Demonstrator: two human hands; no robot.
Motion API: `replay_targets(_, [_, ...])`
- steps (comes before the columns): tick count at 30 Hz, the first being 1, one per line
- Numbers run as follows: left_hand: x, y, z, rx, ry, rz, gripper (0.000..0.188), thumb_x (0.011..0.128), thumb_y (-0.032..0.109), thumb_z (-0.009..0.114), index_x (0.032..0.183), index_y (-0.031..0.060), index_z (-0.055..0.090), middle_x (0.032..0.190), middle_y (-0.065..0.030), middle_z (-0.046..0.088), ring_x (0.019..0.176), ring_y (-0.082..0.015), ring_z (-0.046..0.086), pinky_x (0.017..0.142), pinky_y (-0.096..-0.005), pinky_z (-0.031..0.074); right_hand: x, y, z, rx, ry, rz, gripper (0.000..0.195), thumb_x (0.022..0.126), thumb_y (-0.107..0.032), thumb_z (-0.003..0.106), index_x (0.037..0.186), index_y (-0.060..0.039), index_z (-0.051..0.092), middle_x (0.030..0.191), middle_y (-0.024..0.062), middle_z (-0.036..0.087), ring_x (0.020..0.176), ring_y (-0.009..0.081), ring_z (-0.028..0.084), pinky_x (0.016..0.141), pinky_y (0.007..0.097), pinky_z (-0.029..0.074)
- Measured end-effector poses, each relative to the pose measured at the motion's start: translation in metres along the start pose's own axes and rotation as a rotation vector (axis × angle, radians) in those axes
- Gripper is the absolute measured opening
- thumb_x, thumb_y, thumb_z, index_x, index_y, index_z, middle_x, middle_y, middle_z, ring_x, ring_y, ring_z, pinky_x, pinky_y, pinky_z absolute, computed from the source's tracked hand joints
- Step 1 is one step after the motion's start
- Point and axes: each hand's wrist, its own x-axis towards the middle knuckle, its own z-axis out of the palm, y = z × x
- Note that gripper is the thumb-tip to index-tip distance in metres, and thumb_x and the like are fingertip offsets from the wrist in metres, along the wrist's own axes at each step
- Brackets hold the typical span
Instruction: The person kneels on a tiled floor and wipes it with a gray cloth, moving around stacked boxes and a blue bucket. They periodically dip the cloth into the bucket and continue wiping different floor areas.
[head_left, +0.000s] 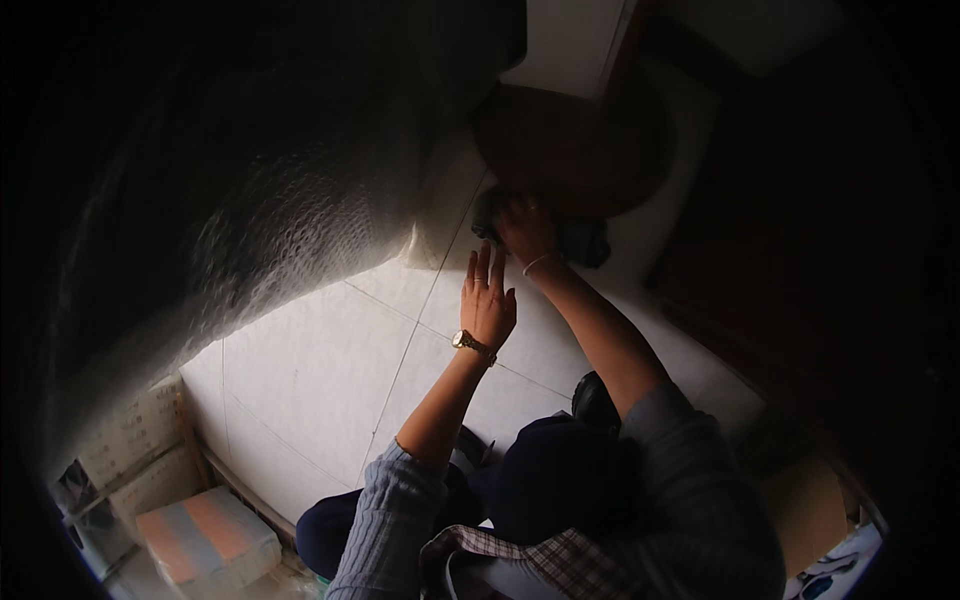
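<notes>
My right hand (527, 227) is on a dark bundle (586, 241), probably cloth, lying on the floor; its fingers curl over the bundle's left part. Shadow hides the fingertips. Just below it, my left hand (488, 306) reaches forward over the pale tiled floor (322, 375), palm down, fingers extended and slightly apart, with nothing in it. A gold-coloured watch (472, 345) is on the left wrist and a thin bracelet (536, 262) on the right.
A large sheet of bubble wrap (300, 247) hangs at the left. A dark round object (577, 150) stands just beyond my right hand, below a white panel (570, 45). A taped box (210, 532) sits lower left, cardboard (810, 517) lower right. The right side is dark.
</notes>
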Motion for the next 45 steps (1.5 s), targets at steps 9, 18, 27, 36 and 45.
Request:
replay_targets(9, [-0.105, -0.029, 0.031, 0.108, -0.007, 0.043, 0.054, 0.074, 0.0, 0.05, 0.128, 0.008, 0.048, 0.133, -0.0155, 0.044, 0.12, -0.0307, 0.044, 0.098, -0.0418, 0.035, -0.098, -0.029, -0.011, 0.188, -0.223, -0.171, 0.045, 0.074, -0.018, 0.066, 0.117, -0.0106, 0.056, 0.126, 0.006, 0.048, 0.122, 0.0269, 0.037, 0.1, 0.0409, 0.036])
replay_targets(18, [-0.05, -0.04, -0.006, 0.046, 0.318, -0.142, 0.026, 0.066, -0.005, 0.05, 0.083, 0.0104, 0.06, 0.097, -0.0072, 0.057, 0.094, -0.0277, 0.052, 0.081, -0.0398, 0.038, -0.044, -0.055, 0.03, 0.285, -0.065, -0.236, 0.044, 0.072, -0.015, 0.064, 0.115, -0.015, 0.057, 0.13, 0.0033, 0.047, 0.121, 0.0276, 0.04, 0.097, 0.0455, 0.037])
replay_targets(27, [-0.031, 0.001, -0.01, -0.047, 0.301, 0.008, 0.027, 0.068, -0.003, 0.053, 0.089, 0.0117, 0.064, 0.099, -0.0028, 0.058, 0.091, -0.0241, 0.052, 0.084, -0.0389, 0.037, -0.034, 0.01, -0.09, 0.335, 0.133, 0.036, 0.046, 0.076, -0.017, 0.063, 0.119, -0.0037, 0.053, 0.126, 0.0167, 0.046, 0.109, 0.0391, 0.046, 0.095, 0.048, 0.039])
replay_targets(36, [-0.046, 0.02, 0.014, -0.091, 0.163, 0.131, 0.026, 0.069, -0.002, 0.054, 0.089, 0.0129, 0.064, 0.103, -0.0036, 0.059, 0.092, -0.0241, 0.054, 0.09, -0.0406, 0.037, 0.082, 0.014, -0.05, -0.052, 0.155, 0.363, 0.062, 0.082, -0.034, 0.062, 0.131, -0.0021, 0.042, 0.138, 0.0223, 0.036, 0.126, 0.0405, 0.036, 0.104, 0.0469, 0.032])
replay_targets(45, [-0.032, 0.017, 0.003, -0.069, 0.177, 0.14, 0.025, 0.07, -0.002, 0.055, 0.089, 0.0129, 0.064, 0.1, -0.0028, 0.06, 0.091, -0.0233, 0.055, 0.089, -0.0406, 0.038, 0.051, 0.033, -0.049, -0.02, 0.075, -0.102, 0.062, 0.081, -0.021, 0.058, 0.136, -0.0032, 0.038, 0.142, 0.0161, 0.035, 0.12, 0.0343, 0.043, 0.099, 0.0467, 0.036])
